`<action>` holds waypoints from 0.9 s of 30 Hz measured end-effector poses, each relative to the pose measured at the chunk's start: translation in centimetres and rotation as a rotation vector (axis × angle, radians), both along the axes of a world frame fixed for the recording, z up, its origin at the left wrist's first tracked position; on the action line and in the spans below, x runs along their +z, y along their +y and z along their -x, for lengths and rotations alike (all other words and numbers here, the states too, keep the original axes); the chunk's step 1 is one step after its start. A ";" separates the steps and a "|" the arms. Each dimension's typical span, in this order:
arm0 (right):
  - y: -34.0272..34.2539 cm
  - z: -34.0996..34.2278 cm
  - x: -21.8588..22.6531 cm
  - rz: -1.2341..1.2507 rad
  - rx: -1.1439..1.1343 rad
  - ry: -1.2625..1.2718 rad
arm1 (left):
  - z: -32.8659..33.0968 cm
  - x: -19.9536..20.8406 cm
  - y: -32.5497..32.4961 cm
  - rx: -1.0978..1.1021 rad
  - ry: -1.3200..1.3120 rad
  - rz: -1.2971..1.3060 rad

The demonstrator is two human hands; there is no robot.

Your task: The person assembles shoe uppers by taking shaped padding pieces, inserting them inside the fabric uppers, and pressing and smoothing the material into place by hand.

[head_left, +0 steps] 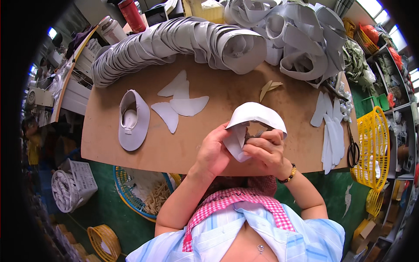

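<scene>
A white shoe upper (257, 111) is held up over the table's near edge, its opening tilted toward me. My left hand (214, 150) pinches its left edge between thumb and fingers. Curled at the opening's right side, my right hand (269, 150) grips the rim; some of its fingertips are hidden. Something dark and brownish shows inside the opening, too obscured to name. A finished-looking pale upper (139, 135) lies to the left on the brown table (209, 148). Several white curved pieces (190, 106) rest between it and my hands.
A long row of nested uppers (174, 39) lines the far side, beside a heap of uppers (305, 39). Long white strips (332, 139) and black scissors (353, 150) lie at the right edge. Yellow baskets (371, 148) stand right; a blue basket (126, 187) sits below the table.
</scene>
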State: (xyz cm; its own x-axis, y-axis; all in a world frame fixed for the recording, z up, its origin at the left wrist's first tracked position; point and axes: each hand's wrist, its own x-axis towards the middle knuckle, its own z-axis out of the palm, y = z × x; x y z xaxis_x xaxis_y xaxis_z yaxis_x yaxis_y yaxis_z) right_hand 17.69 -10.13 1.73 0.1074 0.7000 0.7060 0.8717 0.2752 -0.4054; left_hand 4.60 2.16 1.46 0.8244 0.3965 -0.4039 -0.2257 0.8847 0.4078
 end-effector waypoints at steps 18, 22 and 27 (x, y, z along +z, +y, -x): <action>3.2 -4.2 0.0 0.320 -0.451 0.083 | -2.6 3.1 -0.1 -0.169 0.815 -2.360; 3.4 -4.1 -1.0 0.257 -0.401 0.215 | -3.6 -0.3 1.0 0.068 0.498 -2.083; 3.6 -5.1 -1.6 0.475 -0.338 0.745 | -1.1 -1.9 -0.4 0.368 0.304 -2.289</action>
